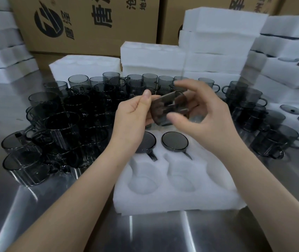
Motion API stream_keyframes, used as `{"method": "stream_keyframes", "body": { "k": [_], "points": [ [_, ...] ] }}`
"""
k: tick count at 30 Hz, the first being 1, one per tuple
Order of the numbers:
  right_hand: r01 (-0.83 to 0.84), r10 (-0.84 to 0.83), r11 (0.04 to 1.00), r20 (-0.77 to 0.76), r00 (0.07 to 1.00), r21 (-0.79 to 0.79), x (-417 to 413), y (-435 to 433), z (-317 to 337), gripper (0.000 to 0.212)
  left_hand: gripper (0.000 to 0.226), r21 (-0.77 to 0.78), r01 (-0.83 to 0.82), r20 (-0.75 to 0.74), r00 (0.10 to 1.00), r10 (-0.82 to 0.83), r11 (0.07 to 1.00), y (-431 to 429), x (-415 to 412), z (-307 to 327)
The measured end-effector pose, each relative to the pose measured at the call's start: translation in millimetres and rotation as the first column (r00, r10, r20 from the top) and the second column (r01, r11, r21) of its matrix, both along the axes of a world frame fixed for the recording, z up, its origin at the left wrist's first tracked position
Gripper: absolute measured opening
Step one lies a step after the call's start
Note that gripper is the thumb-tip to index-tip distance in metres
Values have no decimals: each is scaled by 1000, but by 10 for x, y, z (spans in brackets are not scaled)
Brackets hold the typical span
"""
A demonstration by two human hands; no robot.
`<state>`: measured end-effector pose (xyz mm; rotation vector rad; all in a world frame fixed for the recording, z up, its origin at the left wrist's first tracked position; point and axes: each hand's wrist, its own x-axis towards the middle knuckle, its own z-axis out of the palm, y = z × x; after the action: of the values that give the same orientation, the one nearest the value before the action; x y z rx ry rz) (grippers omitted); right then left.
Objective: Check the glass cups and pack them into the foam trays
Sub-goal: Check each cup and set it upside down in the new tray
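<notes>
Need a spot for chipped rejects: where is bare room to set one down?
Bare steel table lies nearer than the foam tray, and far left between loose cups and the left foam stack. The tray's near pockets are empty. Crowded: cups left of and behind the tray, another cluster at its right. Left hand and right hand hold one cup.

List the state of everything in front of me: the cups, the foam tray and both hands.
Smoky grey glass cup, lifted, tipped on its side between both hands.
Left hand, grips the cup.
Right hand, pinches the cup.
White foam tray, two back pockets filled, visible front pockets empty.
Loose grey cups, unpacked, crowded beside the tray.
</notes>
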<state>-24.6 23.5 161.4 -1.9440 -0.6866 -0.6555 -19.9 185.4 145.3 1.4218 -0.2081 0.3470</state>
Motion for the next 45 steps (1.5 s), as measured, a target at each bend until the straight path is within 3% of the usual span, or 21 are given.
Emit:
{"method": "stream_keyframes", "body": {
  "k": [3, 6, 10, 17, 20, 26, 33, 37, 45],
  "points": [
    [102, -91, 983, -81, 993, 152, 9, -36, 74, 32, 36, 67, -63, -14, 998, 64, 996, 18, 25, -11],
    [211, -173, 962, -214, 961, 171, 27, -137, 135, 19, 36, 139, -112, -13, 993, 115, 984, 27, 44, -36],
    [289, -288, 956, -387, 876, -57, 74, -317, 171, 23, 34, 294, -158, 0, 986, 165, 943, 16, 62, -66],
    [266, -440, 872, -422, 793, -411, 23, -434, 221, 22, 31, 426, -103, -43, 990, 134, 899, 8, 54, -57],
    [211, -443, 850, -440, 781, -482, 7, -411, 224, 15, 31, 461, -100, -44, 990, 135, 882, 0, 39, -45],
    [155, -444, 811, -422, 791, -564, -55, -394, 264, 24, 31, 468, -93, -44, 991, 129, 879, -9, 28, -38],
    [52, -524, 678, -432, 734, -734, -75, -299, 174, 21, 30, 471, -85, -36, 993, 115, 878, 2, 39, -52],
    [29, -572, 535, -336, 748, -845, -51, -262, 64, 39, 30, 482, -89, -26, 993, 116, 872, 13, 45, -62],
    [-130, -612, 500, -456, 646, -856, -53, -181, -32, 74, 29, 538, -103, -22, 990, 136, 836, 7, 50, -71]
  ]
}}
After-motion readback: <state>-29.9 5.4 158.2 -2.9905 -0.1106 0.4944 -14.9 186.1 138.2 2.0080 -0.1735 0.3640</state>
